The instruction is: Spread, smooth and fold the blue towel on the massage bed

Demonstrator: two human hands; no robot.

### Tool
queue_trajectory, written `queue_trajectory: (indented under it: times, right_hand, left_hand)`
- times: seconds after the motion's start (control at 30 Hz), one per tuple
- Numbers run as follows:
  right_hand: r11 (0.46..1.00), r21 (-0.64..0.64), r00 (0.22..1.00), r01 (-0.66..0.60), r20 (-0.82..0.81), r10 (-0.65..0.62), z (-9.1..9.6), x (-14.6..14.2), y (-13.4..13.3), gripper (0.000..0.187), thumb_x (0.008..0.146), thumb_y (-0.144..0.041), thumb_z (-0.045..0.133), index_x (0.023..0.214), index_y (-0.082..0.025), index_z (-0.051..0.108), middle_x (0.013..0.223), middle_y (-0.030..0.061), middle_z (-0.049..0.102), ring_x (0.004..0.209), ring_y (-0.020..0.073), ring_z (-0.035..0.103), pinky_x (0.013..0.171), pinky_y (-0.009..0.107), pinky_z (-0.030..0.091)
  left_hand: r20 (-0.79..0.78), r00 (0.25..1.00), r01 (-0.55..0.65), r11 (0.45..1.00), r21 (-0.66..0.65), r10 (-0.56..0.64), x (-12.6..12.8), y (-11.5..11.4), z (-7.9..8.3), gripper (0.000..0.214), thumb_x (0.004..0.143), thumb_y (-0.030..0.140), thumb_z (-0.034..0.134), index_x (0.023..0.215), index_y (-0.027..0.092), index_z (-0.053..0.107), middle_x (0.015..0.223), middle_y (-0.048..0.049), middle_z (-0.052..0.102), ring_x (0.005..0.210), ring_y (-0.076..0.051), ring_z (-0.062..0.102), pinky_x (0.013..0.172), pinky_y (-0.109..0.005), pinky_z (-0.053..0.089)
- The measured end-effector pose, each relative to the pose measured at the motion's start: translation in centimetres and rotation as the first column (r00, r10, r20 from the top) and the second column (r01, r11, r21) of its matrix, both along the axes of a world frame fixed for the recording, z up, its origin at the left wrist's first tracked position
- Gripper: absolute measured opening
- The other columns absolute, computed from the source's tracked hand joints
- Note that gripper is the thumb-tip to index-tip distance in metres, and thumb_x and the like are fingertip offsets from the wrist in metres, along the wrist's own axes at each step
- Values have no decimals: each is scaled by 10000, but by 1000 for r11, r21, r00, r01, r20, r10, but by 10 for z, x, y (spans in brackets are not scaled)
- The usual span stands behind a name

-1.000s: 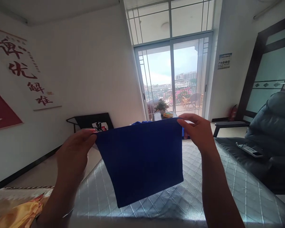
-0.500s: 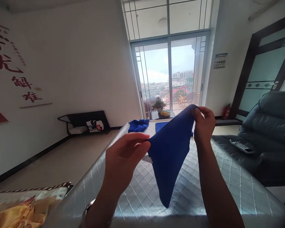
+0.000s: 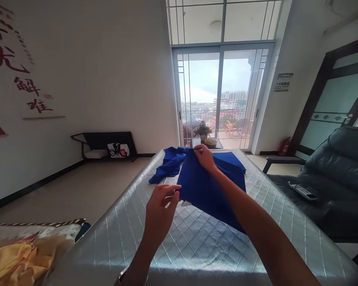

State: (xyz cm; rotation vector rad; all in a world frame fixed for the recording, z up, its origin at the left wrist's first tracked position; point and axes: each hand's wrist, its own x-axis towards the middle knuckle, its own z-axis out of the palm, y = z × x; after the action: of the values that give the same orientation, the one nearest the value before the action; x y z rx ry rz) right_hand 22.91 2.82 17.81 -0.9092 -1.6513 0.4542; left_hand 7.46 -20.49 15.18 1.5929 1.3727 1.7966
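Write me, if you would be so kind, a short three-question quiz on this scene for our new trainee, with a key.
1. True or false: the right hand is farther away than the left hand.
2. Multiple choice: where in the picture is the crumpled blue fabric, compared with the blue cloth in hand?
a) to its left
b) to its right
c) below it
3. Fill in the blank: the quilted cover below the hands is ____ in colour.

Key: 1. True; the right hand is at the far end of the blue cloth, the left by its near left corner. 2. a. 3. silver.
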Motion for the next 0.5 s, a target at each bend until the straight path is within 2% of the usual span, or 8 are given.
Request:
queue_trajectory:
  times: [0.07,0.1,0.17,0.23,0.3,0.37,0.5]
  right_hand:
    - [986,-97,967,-135,202,153,-43,-25,-9,251,870,-153,576,1088,-238,665,1132,33,685,876,147,678,888,333,528]
    - [973,-132,931,-190,292,221,-64,-31,-19,305,861,-116,575,1127,-234,664,1187,49,672,890,145,680,880,317,528]
    - [956,-173,839,-235,461,289,-101,-28,-48,306,870,-105,574,1125,-235,683,1191,59,673,909,162,681,872,310,525]
    - [952,-181,750,-247,587,306,-126,-7,-84,236,890,-137,581,1052,-246,713,1130,44,689,935,186,677,862,312,524]
    - [965,-148,695,-217,671,259,-138,28,-121,218,904,-141,572,1033,-245,714,1078,44,695,987,207,660,877,318,518]
    - [981,-133,655,-139,730,192,-142,68,-154,218,923,-134,540,996,-243,714,1026,41,699,968,211,649,876,331,516]
    - [985,-160,672,58,736,80,-151,133,-203,217,961,-196,507,975,-260,714,1008,40,705,932,210,656,864,350,541]
  left_hand:
    - [-136,981,-150,985,-87,138,-24,4,-48,257,843,391,609,974,230,759,1021,-53,608,847,-193,683,815,-365,602]
    - [-205,965,-195,969,-151,163,-36,5,-71,276,833,384,577,957,217,758,1006,-63,606,809,-202,687,810,-393,601]
    - [-319,941,-211,936,-281,117,-55,6,-109,294,803,365,531,891,203,760,959,-76,620,766,-224,695,795,-431,597]
    - [-377,924,-205,919,-337,68,-69,6,-133,312,802,375,504,872,206,756,944,-82,639,787,-241,703,817,-443,588]
    - [-397,916,-204,920,-334,59,-77,4,-145,332,818,396,487,893,211,751,954,-83,650,811,-245,706,832,-436,581]
    - [-396,916,-206,925,-318,68,-81,3,-149,340,819,412,485,906,214,747,957,-81,652,797,-240,704,815,-425,582]
    - [-381,922,-200,932,-301,75,-84,1,-150,317,804,418,505,886,228,744,953,-74,659,810,-239,703,810,-409,581]
